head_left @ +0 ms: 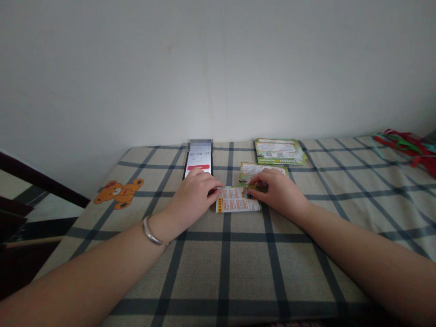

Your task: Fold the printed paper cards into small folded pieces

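A folded printed leaflet (235, 205) lies on the checked cloth, its visible face white with orange blocks of small print and a yellow strip at the left. My left hand (197, 190) pinches its upper left corner between thumb and fingertips; a silver bangle is on that wrist. At the upper right part, my right hand (281, 190) has thumb and fingers closed on the paper. Just behind it is a green-and-white flyer (254, 169), partly covered by my right hand. The leaflet's right edge is partly hidden by my right hand too.
A phone (200, 159) showing a timer lies behind my left hand. Farther back sits a stack of green flyers (279, 152) near the wall. An orange bear picture (119, 193) is at the left, a red and green bundle (408, 147) at the far right. Plaid cloth (204, 277) covers the table.
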The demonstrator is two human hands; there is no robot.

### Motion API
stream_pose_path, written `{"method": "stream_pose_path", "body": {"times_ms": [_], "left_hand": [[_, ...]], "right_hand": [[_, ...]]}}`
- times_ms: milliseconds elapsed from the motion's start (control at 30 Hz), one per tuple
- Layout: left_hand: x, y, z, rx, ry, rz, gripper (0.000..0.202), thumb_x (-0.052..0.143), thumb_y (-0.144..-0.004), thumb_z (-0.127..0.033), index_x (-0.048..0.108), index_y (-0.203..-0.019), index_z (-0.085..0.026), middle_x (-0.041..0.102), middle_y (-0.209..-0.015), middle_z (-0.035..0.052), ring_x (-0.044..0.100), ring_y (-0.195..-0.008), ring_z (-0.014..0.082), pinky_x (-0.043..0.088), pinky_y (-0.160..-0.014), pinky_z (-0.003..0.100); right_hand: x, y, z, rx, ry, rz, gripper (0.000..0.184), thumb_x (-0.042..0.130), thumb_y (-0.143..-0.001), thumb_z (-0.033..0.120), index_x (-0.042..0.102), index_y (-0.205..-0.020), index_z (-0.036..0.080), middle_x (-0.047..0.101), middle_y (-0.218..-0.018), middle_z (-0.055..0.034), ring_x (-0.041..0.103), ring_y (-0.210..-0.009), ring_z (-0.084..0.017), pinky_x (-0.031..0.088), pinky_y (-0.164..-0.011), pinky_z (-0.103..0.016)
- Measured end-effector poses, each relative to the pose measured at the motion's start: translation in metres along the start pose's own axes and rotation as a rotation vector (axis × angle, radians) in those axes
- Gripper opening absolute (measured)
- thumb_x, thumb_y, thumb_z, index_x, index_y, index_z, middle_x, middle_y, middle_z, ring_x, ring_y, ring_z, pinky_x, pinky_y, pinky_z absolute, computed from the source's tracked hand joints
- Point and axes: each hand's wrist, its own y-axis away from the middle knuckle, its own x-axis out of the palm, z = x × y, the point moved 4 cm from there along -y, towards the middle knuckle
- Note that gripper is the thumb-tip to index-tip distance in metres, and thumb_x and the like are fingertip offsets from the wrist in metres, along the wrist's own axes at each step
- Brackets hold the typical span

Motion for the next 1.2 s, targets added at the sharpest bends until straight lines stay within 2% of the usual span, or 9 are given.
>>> {"method": "stream_pose_path", "body": {"times_ms": [233,300,433,600,767,867,1100,1200], "left_hand": [[0.002,0.001,0.004,0.0,-0.007,-0.008,0.012,0.066,-0.084,-0.022,0.071,-0.094,-0.019,0.06,-0.093,0.0056,0.052,-0.092,0.021,0.044,-0.086,0.038],[0.003,0.001,0.004,0.005,-0.01,-0.006,0.013,0.066,-0.084,-0.022,0.071,-0.097,-0.019,0.059,-0.094,0.0057,0.052,-0.093,0.0214,0.044,-0.086,0.038],[0.003,0.0,0.0,0.072,-0.015,0.028,0.014,0.063,-0.086,-0.019,0.07,-0.098,-0.023,0.061,-0.096,0.0039,0.052,-0.092,0.0209,0.044,-0.085,0.038],[0.001,-0.004,-0.007,0.137,-0.052,0.118,0.011,0.062,-0.087,-0.017,0.07,-0.093,-0.02,0.067,-0.09,0.0025,0.054,-0.089,0.0212,0.044,-0.083,0.037],[-0.002,-0.005,-0.012,0.128,-0.097,0.142,0.016,0.058,-0.091,-0.029,0.071,-0.09,-0.02,0.066,-0.088,0.0044,0.055,-0.09,0.022,0.044,-0.082,0.038],[-0.004,-0.003,-0.014,0.107,-0.13,0.17,0.015,0.06,-0.089,-0.03,0.071,-0.09,-0.019,0.065,-0.09,0.0051,0.054,-0.091,0.0233,0.044,-0.082,0.038],[-0.007,-0.001,-0.02,0.091,-0.157,0.186,0.023,0.06,-0.088,-0.038,0.068,-0.097,-0.018,0.064,-0.094,0.0066,0.054,-0.095,0.0259,0.044,-0.083,0.042],[-0.007,-0.001,-0.022,0.091,-0.172,0.17,0.02,0.059,-0.087,-0.034,0.067,-0.094,-0.018,0.063,-0.092,0.0068,0.054,-0.092,0.0255,0.045,-0.08,0.04]], "right_hand": [[-0.004,0.006,0.01,-0.052,0.079,-0.065,0.014,0.066,-0.083,0.031,0.069,-0.095,0.022,0.064,-0.099,-0.006,0.058,-0.093,-0.022,0.045,-0.08,-0.035],[-0.003,0.006,0.016,-0.109,0.072,-0.029,0.01,0.063,-0.086,0.024,0.071,-0.092,0.024,0.065,-0.097,-0.0044,0.058,-0.093,-0.021,0.045,-0.081,-0.034],[-0.001,0.005,0.025,-0.198,0.063,0.06,0.017,0.058,-0.089,0.018,0.073,-0.091,0.025,0.067,-0.09,-0.0026,0.058,-0.088,-0.019,0.045,-0.08,-0.032],[-0.001,0.004,0.025,-0.207,0.08,0.053,0.014,0.06,-0.087,0.026,0.073,-0.091,0.025,0.068,-0.09,-0.0026,0.06,-0.087,-0.02,0.045,-0.078,-0.033],[-0.001,0.005,0.024,-0.202,0.094,0.058,0.013,0.065,-0.084,0.032,0.074,-0.091,0.026,0.068,-0.092,-0.0029,0.06,-0.087,-0.021,0.045,-0.077,-0.034],[-0.001,0.005,0.025,-0.19,0.102,0.064,0.015,0.067,-0.083,0.036,0.073,-0.092,0.026,0.068,-0.093,-0.0032,0.06,-0.088,-0.022,0.045,-0.077,-0.034],[0.0,0.004,0.026,-0.196,0.135,0.075,0.022,0.067,-0.081,0.043,0.072,-0.092,0.024,0.067,-0.093,-0.0043,0.059,-0.087,-0.022,0.044,-0.077,-0.035],[0.0,0.005,0.028,-0.203,0.17,0.07,0.027,0.066,-0.08,0.048,0.072,-0.092,0.024,0.067,-0.093,-0.0049,0.059,-0.088,-0.023,0.043,-0.077,-0.035]]}}
